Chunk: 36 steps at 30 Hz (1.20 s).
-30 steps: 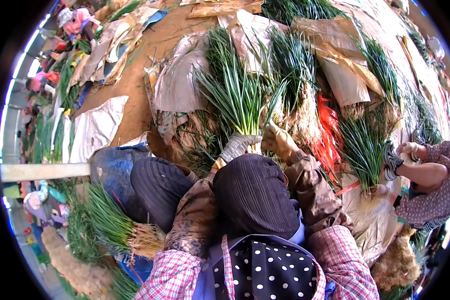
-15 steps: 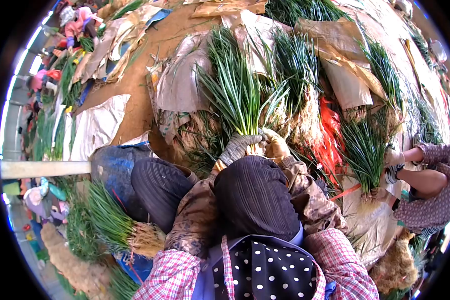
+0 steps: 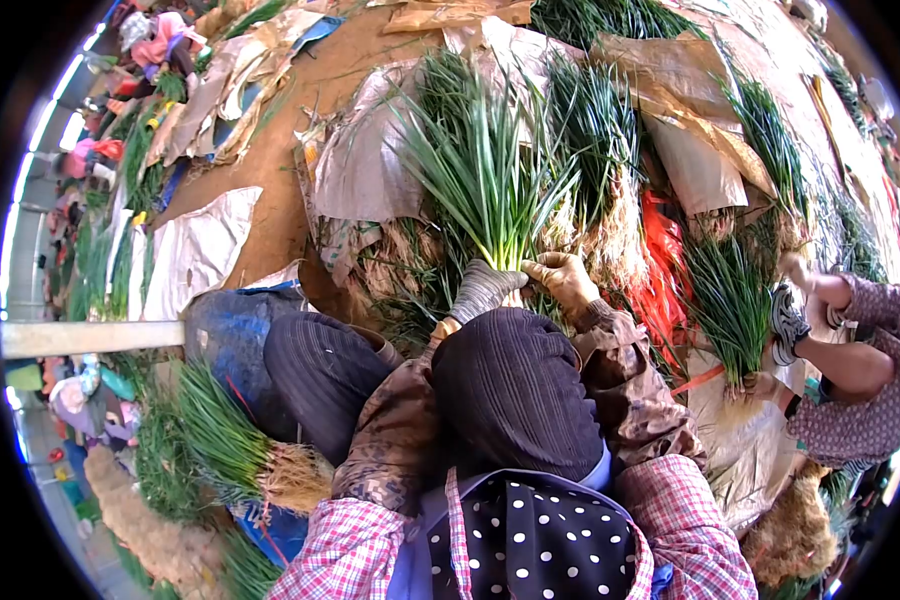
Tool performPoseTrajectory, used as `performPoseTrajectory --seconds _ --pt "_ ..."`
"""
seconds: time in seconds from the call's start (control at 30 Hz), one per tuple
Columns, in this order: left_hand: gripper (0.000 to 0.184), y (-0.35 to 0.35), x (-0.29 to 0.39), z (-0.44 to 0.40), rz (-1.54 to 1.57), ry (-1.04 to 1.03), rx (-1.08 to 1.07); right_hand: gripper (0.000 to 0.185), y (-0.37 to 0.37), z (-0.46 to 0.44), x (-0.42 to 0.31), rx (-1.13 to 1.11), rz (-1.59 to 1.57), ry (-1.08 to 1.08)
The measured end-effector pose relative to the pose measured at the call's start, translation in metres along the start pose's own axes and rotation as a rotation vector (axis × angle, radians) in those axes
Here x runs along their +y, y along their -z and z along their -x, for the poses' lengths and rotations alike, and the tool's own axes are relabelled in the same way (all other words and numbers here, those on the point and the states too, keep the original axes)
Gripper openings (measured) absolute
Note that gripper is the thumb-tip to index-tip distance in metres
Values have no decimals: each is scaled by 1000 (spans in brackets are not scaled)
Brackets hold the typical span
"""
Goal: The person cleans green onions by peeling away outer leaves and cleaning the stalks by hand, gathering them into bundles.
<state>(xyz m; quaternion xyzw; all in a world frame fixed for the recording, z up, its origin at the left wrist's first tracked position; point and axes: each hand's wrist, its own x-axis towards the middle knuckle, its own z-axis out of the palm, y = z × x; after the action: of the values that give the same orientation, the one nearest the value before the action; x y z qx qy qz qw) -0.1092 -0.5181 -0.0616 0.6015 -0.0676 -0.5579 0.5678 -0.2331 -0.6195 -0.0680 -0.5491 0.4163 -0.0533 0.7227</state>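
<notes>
A fan of long green stalks [image 3: 490, 185] stands upright in my left hand [image 3: 482, 290], which wears a grey glove and is wrapped round the pale lower ends just beyond my knee. My right hand [image 3: 562, 280], in a tan glove, is beside it on the right, thumb and fingertips pressed together near the base of the bunch; anything between them is too small to make out. Behind my hands lie more stalks with pale roots [image 3: 610, 235], and red plastic strips [image 3: 660, 265] are to their right.
A co-worker's hand [image 3: 765, 385] is by another green bunch [image 3: 732, 310] at the right. Left of my knees are a blue container [image 3: 235, 345], a rooted bunch [image 3: 295, 478] and a pale bar [image 3: 90, 340]. Sacking [image 3: 365, 180] lies ahead; people sit far left.
My right hand moved in to the bunch, then back out slightly to the right, its fingers now pinched. The stalks in my left hand have spread and leaned. The co-worker's upper hand shifted.
</notes>
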Motion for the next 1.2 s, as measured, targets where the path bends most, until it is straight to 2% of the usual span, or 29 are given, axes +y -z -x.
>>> performPoseTrajectory --seconds 0.07,0.1,0.13,0.2,0.23,0.33,0.37,0.4,0.43,0.47,0.53,0.63,0.67,0.7,0.73,0.8,0.87,0.9,0.93,1.0,1.03,1.07,1.1,1.13,1.2 --pt "19 -3 11 2 -304 83 92 24 1 0 -3 75 257 75" --pt "18 -7 17 0 -435 156 148 21 -4 -2 1 101 193 173" --pt "17 -10 21 -1 -565 229 203 20 -5 0 6 213 388 269" --pt "16 -15 27 1 -608 248 232 19 -11 12 6 437 784 457" --pt "15 -17 31 4 -628 257 247 18 -11 18 2 471 904 485" --pt "15 -23 46 29 -412 217 194 17 6 13 39 561 912 487" --pt "17 -6 24 15 -236 175 88 14 21 5 65 518 885 308" --pt "21 0 24 18 -88 69 -10 14 29 12 83 549 960 381" --pt "25 4 26 25 63 -36 -106 17 38 19 98 454 1056 243" --pt "29 6 29 30 213 -139 -200 29 44 23 108 295 1106 -141" --pt "29 7 47 37 231 -150 -323 33 77 26 189 -121 1298 141" --pt "33 7 43 29 320 -144 -262 30 67 24 141 -1 1231 82" --pt "34 5 38 27 321 -108 -217 29 57 27 112 310 977 90" --pt "36 2 33 28 318 -73 -172 21 52 20 101 614 965 313" --pt "38 0 31 30 314 -38 -127 20 47 11 79 690 949 282" --pt "39 -3 29 33 347 94 -113 20 51 -15 67 682 950 129" --pt "39 0 14 23 393 178 -101 20 66 -50 97 644 790 90" --pt "38 1 12 23 380 119 -124 23 65 -59 101 600 555 13" --pt "37 -2 20 27 373 183 -117 23 52 -42 82 550 438 60" --pt "35 -5 23 29 340 151 -124 18 32 -18 84 508 400 364" --pt "26 -12 26 36 387 29 -146 11 16 14 58 394 622 496" --pt "24 6 2 6 244 156 -214 5 1 42 36 272 844 622" --pt "24 1 5 9 286 142 -233 9 -3 46 38 283 983 777" --pt "24 -6 10 14 328 125 -251 10 -4 49 37 211 973 676" --pt "25 -3 5 9 374 179 -257 13 2 39 42 -35 363 470"
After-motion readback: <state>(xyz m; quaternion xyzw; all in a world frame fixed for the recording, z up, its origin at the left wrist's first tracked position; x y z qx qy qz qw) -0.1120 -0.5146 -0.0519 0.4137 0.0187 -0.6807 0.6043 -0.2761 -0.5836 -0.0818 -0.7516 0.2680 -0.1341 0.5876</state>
